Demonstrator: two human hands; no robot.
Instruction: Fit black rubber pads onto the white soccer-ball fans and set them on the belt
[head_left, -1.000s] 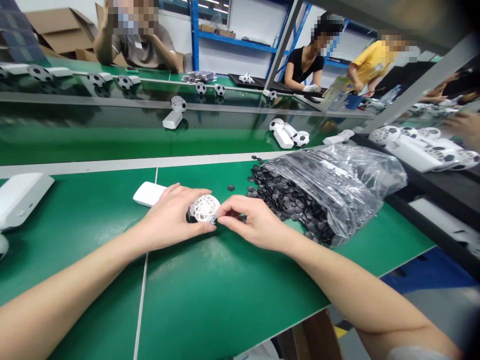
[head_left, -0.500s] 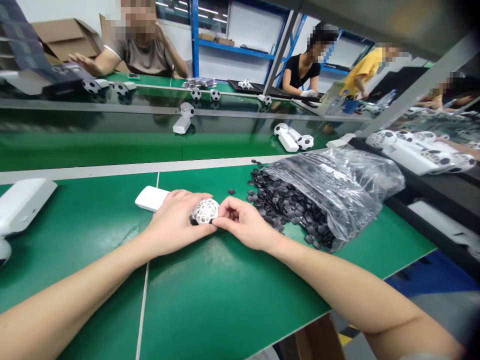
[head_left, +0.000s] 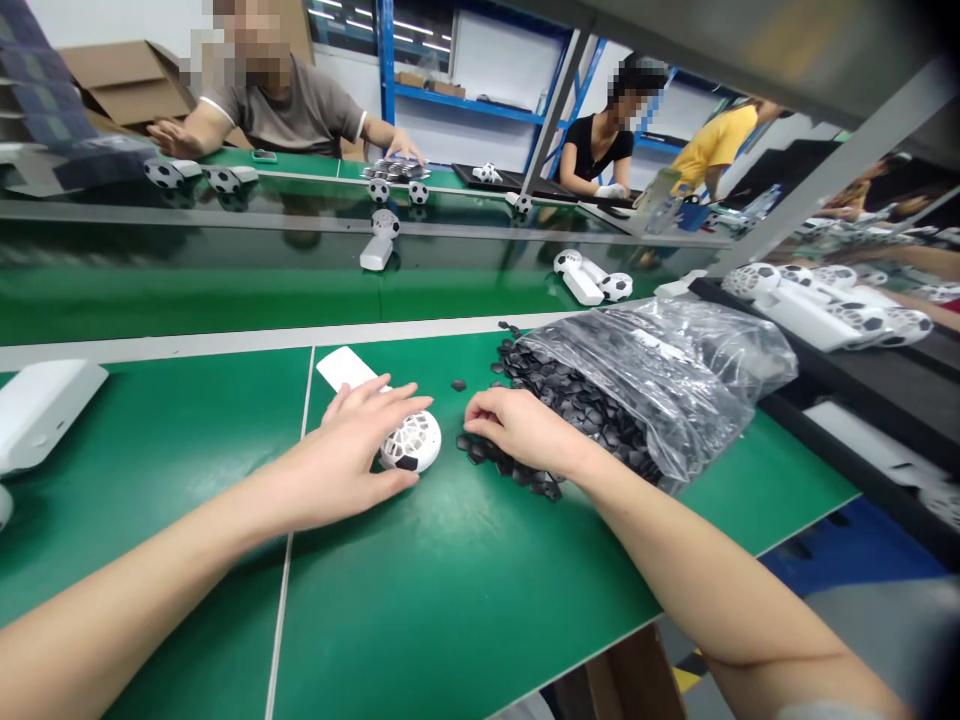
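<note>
A white device with a football-shaped head point(head_left: 414, 440) lies on the green table, its flat white body point(head_left: 345, 370) showing beyond my left hand point(head_left: 356, 450). The ball end has an open lattice with a black patch on its near side. My left hand rests over the device, fingers spread and thumb apart, around the ball rather than clenched on it. Just right of it, my right hand point(head_left: 514, 425) has its fingers curled down at loose black pentagon pieces point(head_left: 517, 472). Whatever is between those fingertips is hidden.
A clear plastic bag point(head_left: 675, 370) spills black pieces onto the table. Another white device point(head_left: 52, 405) lies at the left. Ball-headed devices sit on the conveyor point(head_left: 225, 290) and in a black tray point(head_left: 780, 375) at right. Several people work beyond.
My right hand has left the ball and moved right to the black pieces, some now spread nearer. My left hand has loosened and spread; the device has turned.
</note>
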